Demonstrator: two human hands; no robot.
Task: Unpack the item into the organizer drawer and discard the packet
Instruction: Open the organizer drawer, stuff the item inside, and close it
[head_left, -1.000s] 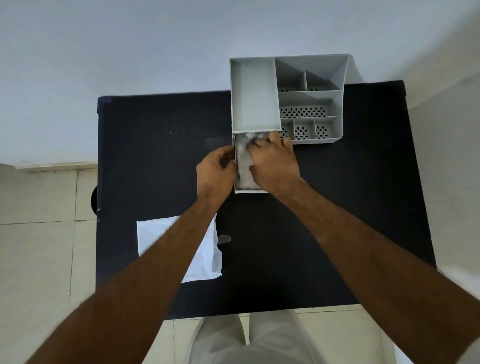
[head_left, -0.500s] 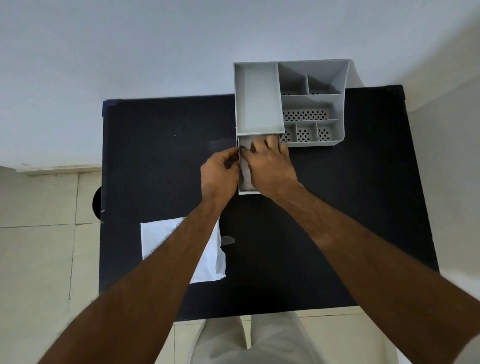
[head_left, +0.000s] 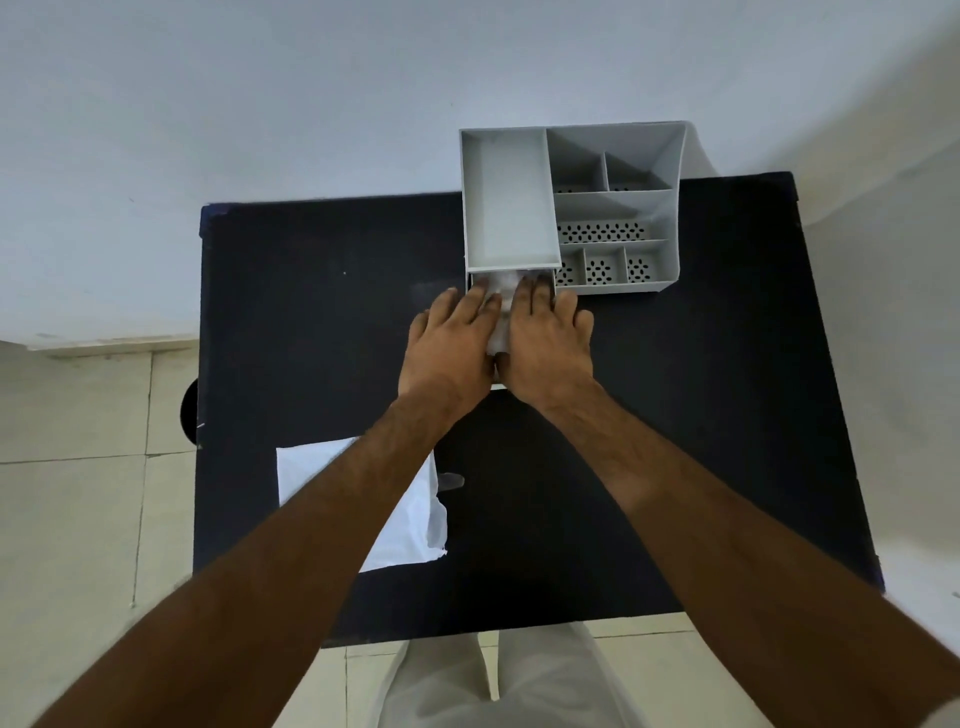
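A grey organizer (head_left: 670, 208) stands at the table's far edge with its drawer (head_left: 470, 285) pulled out toward me. A crumpled white item (head_left: 500, 325) lies inside the drawer and shows only between and just beyond my fingers. My left hand (head_left: 449, 345) and my right hand (head_left: 548, 348) lie side by side, palms down, with fingers stretched flat over the item, and they hide most of the drawer. The white packet (head_left: 311, 473) lies flat on the near left of the table, partly under my left forearm.
The black table (head_left: 701, 415) stands against a pale wall, with tiled floor to the left and in front. The organizer's upper compartments hold nothing that I can see. A small pale scrap (head_left: 451, 480) lies beside the packet.
My left hand has moved from the drawer's left edge onto the item and uncurled flat. My right hand stays on the item with its fingers further forward. The drawer has not moved.
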